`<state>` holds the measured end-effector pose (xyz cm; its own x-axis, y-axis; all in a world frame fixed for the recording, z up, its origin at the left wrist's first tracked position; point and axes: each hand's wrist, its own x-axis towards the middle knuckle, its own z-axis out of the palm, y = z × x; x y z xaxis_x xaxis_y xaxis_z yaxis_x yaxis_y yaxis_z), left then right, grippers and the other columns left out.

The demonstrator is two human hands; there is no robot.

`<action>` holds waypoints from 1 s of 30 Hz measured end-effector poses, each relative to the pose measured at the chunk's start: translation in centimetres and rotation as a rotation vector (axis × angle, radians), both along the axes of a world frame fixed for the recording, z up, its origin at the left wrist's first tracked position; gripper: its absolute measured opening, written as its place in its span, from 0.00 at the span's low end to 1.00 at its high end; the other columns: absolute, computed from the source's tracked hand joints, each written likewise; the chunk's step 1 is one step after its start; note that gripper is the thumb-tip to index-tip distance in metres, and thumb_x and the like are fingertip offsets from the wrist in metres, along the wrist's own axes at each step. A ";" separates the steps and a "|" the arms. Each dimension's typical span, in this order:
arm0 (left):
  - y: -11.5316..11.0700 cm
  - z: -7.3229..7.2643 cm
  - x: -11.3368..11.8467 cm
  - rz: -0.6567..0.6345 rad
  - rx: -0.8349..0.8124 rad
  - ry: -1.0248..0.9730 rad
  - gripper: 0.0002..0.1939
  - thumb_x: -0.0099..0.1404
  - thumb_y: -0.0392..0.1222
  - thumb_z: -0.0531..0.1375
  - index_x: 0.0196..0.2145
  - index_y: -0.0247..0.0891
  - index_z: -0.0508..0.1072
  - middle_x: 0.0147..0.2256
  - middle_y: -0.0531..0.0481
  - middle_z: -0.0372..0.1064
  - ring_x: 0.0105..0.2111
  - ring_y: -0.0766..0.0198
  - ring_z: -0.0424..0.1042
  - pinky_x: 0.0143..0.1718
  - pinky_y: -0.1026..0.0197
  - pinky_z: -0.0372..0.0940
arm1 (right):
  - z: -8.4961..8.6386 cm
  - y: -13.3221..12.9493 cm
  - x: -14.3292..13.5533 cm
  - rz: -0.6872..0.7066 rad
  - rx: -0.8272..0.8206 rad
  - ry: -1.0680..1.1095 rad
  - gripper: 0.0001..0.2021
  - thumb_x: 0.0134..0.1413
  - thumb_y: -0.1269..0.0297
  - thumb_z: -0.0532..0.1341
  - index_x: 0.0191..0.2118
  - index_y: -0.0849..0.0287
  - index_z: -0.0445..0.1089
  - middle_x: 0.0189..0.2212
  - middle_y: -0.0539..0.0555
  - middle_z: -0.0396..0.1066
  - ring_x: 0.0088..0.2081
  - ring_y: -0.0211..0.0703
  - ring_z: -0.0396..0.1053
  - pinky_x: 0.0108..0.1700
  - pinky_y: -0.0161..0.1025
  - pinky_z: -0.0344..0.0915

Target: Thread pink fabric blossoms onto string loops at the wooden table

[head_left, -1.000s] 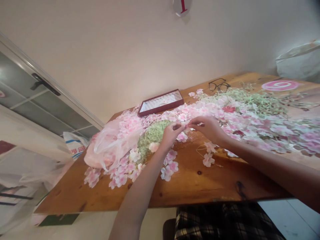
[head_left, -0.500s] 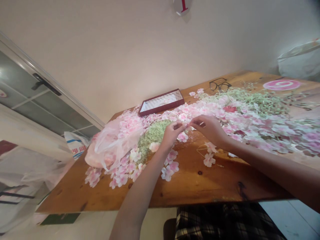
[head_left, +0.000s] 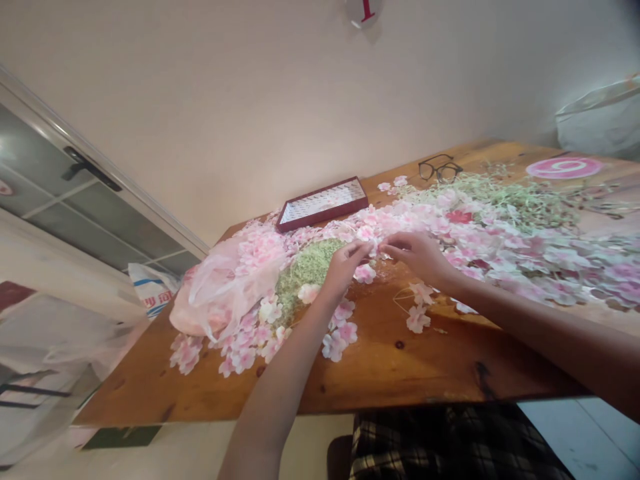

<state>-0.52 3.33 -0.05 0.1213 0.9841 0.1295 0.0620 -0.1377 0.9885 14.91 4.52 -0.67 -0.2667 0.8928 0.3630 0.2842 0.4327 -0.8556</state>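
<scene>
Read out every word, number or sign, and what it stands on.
"1" or "I", top cut off: round plaque on the wall.
"6" or "9", way up unclear: pink disc on the table.
Too blurred or small: characters on the white bag, marks in the tray, the door sticker.

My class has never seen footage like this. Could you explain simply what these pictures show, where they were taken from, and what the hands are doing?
There is no machine here: a person works with a bare left hand and right hand. Every picture comes from one camera worn on the head, looking forward and down.

On the wooden table lie pink and white blossoms, green sprigs, a filmy bag, a shallow open box and glasses.

The fingertips come close together above the table. Whatever they may hold is too small to make out.
</scene>
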 end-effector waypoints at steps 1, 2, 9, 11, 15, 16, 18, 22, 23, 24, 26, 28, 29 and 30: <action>0.0 0.0 0.0 0.000 -0.020 -0.029 0.14 0.52 0.49 0.55 0.29 0.35 0.70 0.30 0.50 0.67 0.31 0.68 0.65 0.38 0.62 0.61 | 0.0 0.1 0.0 0.046 -0.110 0.066 0.08 0.46 0.62 0.55 0.22 0.60 0.65 0.20 0.50 0.63 0.23 0.35 0.61 0.28 0.34 0.59; 0.0 0.1 0.0 -0.004 -0.036 -0.050 0.14 0.53 0.50 0.54 0.29 0.36 0.70 0.31 0.49 0.67 0.32 0.68 0.66 0.38 0.61 0.61 | -0.1 0.1 -0.1 0.086 -0.220 0.132 0.09 0.45 0.61 0.56 0.21 0.60 0.64 0.19 0.50 0.62 0.22 0.34 0.60 0.27 0.34 0.59; 0.0 0.3 -0.4 0.001 0.126 0.236 0.13 0.50 0.48 0.58 0.30 0.36 0.70 0.31 0.49 0.68 0.32 0.66 0.66 0.35 0.63 0.60 | -0.9 0.4 -0.4 0.266 -0.650 0.425 0.10 0.41 0.61 0.58 0.19 0.60 0.58 0.17 0.49 0.59 0.20 0.32 0.58 0.23 0.32 0.59; -0.1 0.4 -0.4 0.036 0.180 0.340 0.13 0.52 0.48 0.56 0.30 0.36 0.70 0.31 0.49 0.68 0.31 0.66 0.65 0.33 0.64 0.60 | -0.6 0.4 -0.1 0.274 -0.661 0.408 0.10 0.43 0.60 0.57 0.21 0.61 0.61 0.21 0.52 0.63 0.24 0.34 0.62 0.28 0.34 0.62; -0.3 0.4 -0.3 0.028 0.243 0.539 0.13 0.53 0.48 0.54 0.30 0.37 0.70 0.29 0.49 0.67 0.26 0.68 0.64 0.30 0.64 0.58 | 0.7 0.2 0.2 0.229 -0.370 0.239 0.12 0.45 0.59 0.57 0.35 0.60 0.66 0.39 0.56 0.66 0.40 0.40 0.63 0.42 0.37 0.60; -0.4 0.3 -0.3 0.011 0.256 0.571 0.12 0.53 0.48 0.55 0.30 0.37 0.70 0.29 0.50 0.67 0.26 0.68 0.64 0.29 0.65 0.58 | 0.9 0.1 0.2 0.234 -0.279 0.167 0.13 0.44 0.59 0.58 0.38 0.58 0.66 0.41 0.55 0.65 0.42 0.41 0.62 0.42 0.37 0.60; -0.4 0.3 -0.3 -0.010 0.275 0.598 0.12 0.52 0.47 0.55 0.30 0.37 0.70 0.29 0.50 0.68 0.24 0.68 0.63 0.29 0.65 0.57 | 1.2 -0.1 0.1 0.264 -0.157 0.047 0.15 0.43 0.61 0.59 0.40 0.57 0.66 0.40 0.54 0.66 0.41 0.41 0.62 0.41 0.36 0.59; -0.5 0.4 -0.2 0.019 0.269 0.529 0.13 0.53 0.48 0.54 0.30 0.37 0.70 0.29 0.50 0.68 0.26 0.68 0.63 0.28 0.65 0.57 | 1.2 0.1 0.4 0.235 -0.093 -0.075 0.12 0.44 0.56 0.57 0.32 0.58 0.67 0.27 0.51 0.67 0.29 0.37 0.63 0.28 0.33 0.58; -0.6 0.5 -0.2 0.036 0.263 0.497 0.13 0.53 0.48 0.54 0.30 0.37 0.70 0.29 0.50 0.68 0.27 0.67 0.63 0.29 0.65 0.57 | 1.2 0.2 0.6 0.217 -0.104 -0.092 0.12 0.44 0.54 0.57 0.29 0.59 0.66 0.24 0.50 0.65 0.25 0.36 0.61 0.25 0.33 0.55; -0.6 0.6 -0.1 0.054 0.257 0.466 0.13 0.53 0.49 0.54 0.30 0.37 0.70 0.29 0.50 0.68 0.27 0.67 0.63 0.29 0.65 0.57 | 1.3 0.3 0.8 0.206 -0.118 -0.107 0.13 0.44 0.53 0.56 0.25 0.59 0.65 0.20 0.49 0.62 0.22 0.34 0.59 0.23 0.32 0.53; -0.6 0.8 -0.1 0.076 0.246 0.418 0.13 0.53 0.49 0.54 0.29 0.36 0.70 0.29 0.50 0.67 0.28 0.67 0.63 0.30 0.65 0.57 | 1.4 0.3 1.2 0.192 -0.151 -0.125 0.14 0.44 0.53 0.56 0.21 0.59 0.62 0.17 0.47 0.58 0.19 0.32 0.55 0.20 0.31 0.50; -0.6 0.8 0.0 0.076 0.235 0.394 0.13 0.52 0.49 0.55 0.29 0.36 0.70 0.29 0.50 0.67 0.28 0.67 0.63 0.30 0.65 0.57 | 1.3 0.4 1.4 0.174 -0.186 -0.115 0.14 0.44 0.54 0.57 0.18 0.59 0.61 0.16 0.47 0.57 0.19 0.32 0.55 0.20 0.31 0.50; -0.5 0.7 0.0 0.073 0.231 0.385 0.13 0.52 0.49 0.55 0.28 0.36 0.69 0.29 0.50 0.67 0.29 0.66 0.63 0.31 0.65 0.57 | 1.2 0.4 1.3 0.170 -0.210 -0.083 0.14 0.43 0.55 0.57 0.18 0.59 0.61 0.16 0.47 0.58 0.20 0.32 0.56 0.20 0.32 0.52; -0.5 0.7 -0.1 0.071 0.226 0.380 0.13 0.52 0.49 0.55 0.29 0.36 0.69 0.29 0.50 0.67 0.29 0.66 0.63 0.31 0.65 0.57 | 1.1 0.4 1.3 0.172 -0.245 -0.027 0.13 0.43 0.57 0.58 0.18 0.59 0.61 0.17 0.48 0.60 0.21 0.34 0.58 0.22 0.32 0.55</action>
